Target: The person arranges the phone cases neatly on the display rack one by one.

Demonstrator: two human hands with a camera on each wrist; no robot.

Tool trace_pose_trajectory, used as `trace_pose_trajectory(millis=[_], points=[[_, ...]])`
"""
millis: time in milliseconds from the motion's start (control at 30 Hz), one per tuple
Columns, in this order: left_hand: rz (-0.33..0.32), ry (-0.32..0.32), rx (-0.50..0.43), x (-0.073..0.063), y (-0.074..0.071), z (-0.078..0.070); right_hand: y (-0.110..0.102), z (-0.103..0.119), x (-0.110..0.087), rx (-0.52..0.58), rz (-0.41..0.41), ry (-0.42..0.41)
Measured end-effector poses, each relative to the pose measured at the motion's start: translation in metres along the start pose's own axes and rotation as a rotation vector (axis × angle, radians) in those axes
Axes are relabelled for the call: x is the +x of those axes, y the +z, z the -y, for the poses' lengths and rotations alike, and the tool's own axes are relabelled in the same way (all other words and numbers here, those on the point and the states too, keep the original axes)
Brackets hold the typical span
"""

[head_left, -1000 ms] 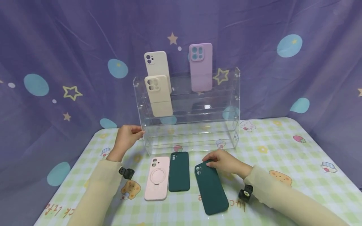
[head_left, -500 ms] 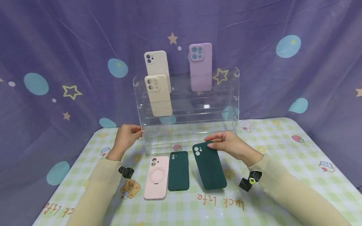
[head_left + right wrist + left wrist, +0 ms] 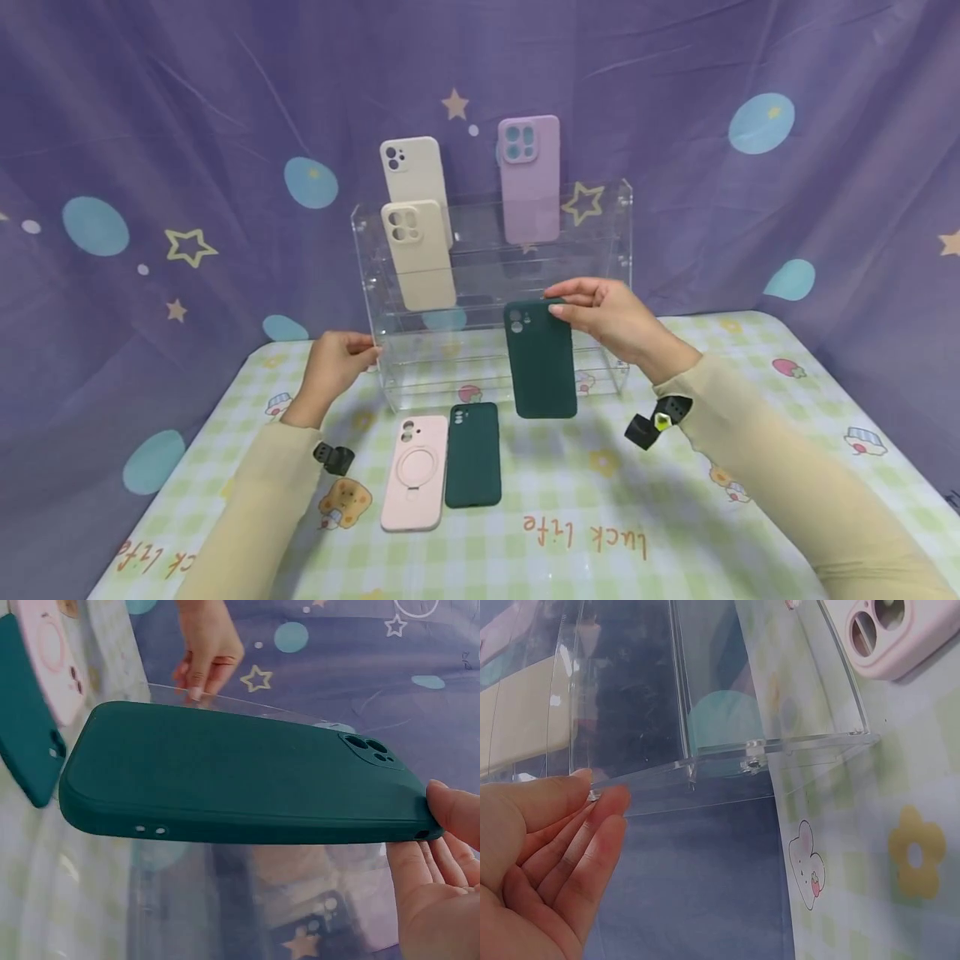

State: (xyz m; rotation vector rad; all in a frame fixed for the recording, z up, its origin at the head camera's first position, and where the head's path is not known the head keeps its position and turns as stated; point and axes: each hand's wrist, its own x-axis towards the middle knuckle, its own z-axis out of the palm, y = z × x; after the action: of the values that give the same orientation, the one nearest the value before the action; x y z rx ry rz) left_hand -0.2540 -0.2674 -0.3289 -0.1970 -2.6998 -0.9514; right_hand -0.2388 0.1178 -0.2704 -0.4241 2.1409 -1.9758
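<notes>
My right fingers (image 3: 576, 315) clamp a green case (image 3: 542, 367) before the clear rack (image 3: 480, 271) my left fingers (image 3: 366, 358) pinch. Half done, I judge — white case (image 3: 420, 171), cream case (image 3: 423, 271), lilac case (image 3: 531, 200) racked above the left fingers; pink case (image 3: 415, 500), second green case (image 3: 474, 458) on the table (image 3: 577, 483) below.

Purple fabric (image 3: 225, 92), printed with stars (image 3: 454, 105) and blue ovals (image 3: 95, 226), hangs from eight o'clock through twelve to four; toward six, the desk (image 3: 585, 575) wears a green-and-white checked cover (image 3: 810, 433) with orange lettering (image 3: 570, 535).
</notes>
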Motion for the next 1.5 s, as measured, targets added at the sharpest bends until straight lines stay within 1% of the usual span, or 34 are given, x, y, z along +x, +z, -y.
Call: trace_pose_trajectory(millis=[133,300,367,500,600,700,767,833,967,1233,1367,1500], points=[[-0.003,0.006,-0.010,0.000,0.000,0.000,-0.002,0.020,0.006,-0.038,-0.017,-0.047],[0.000,0.002,-0.007,-0.001,0.000,-0.001,-0.007,0.045,0.016,-0.045,-0.088,-0.109],[0.001,0.002,-0.008,-0.001,-0.001,-0.002,-0.009,0.055,0.021,-0.022,-0.118,-0.144],[-0.001,0.008,-0.005,-0.002,-0.001,-0.002,-0.013,0.074,0.030,0.082,-0.157,-0.223],[-0.010,0.012,0.002,-0.003,-0.001,-0.002,-0.015,0.088,0.036,0.144,-0.184,-0.254],[-0.012,0.007,0.001,-0.003,0.000,-0.001,-0.016,0.100,0.041,0.179,-0.198,-0.275],[-0.014,0.005,0.001,-0.004,0.000,-0.001,-0.017,0.106,0.046,0.186,-0.199,-0.305],[-0.015,0.004,0.002,-0.004,0.001,-0.001,-0.019,0.110,0.050,0.209,-0.193,-0.335],[-0.023,0.015,0.010,-0.003,0.001,0.000,-0.024,0.116,0.058,0.207,-0.205,-0.405],[-0.034,0.025,0.023,0.001,0.000,0.004,-0.029,0.118,0.074,0.154,-0.283,-0.504],[-0.032,0.020,0.017,0.001,0.000,0.004,-0.030,0.115,0.081,0.157,-0.304,-0.532],[-0.029,0.012,0.015,0.001,0.001,0.003,-0.030,0.109,0.086,0.138,-0.324,-0.522]])
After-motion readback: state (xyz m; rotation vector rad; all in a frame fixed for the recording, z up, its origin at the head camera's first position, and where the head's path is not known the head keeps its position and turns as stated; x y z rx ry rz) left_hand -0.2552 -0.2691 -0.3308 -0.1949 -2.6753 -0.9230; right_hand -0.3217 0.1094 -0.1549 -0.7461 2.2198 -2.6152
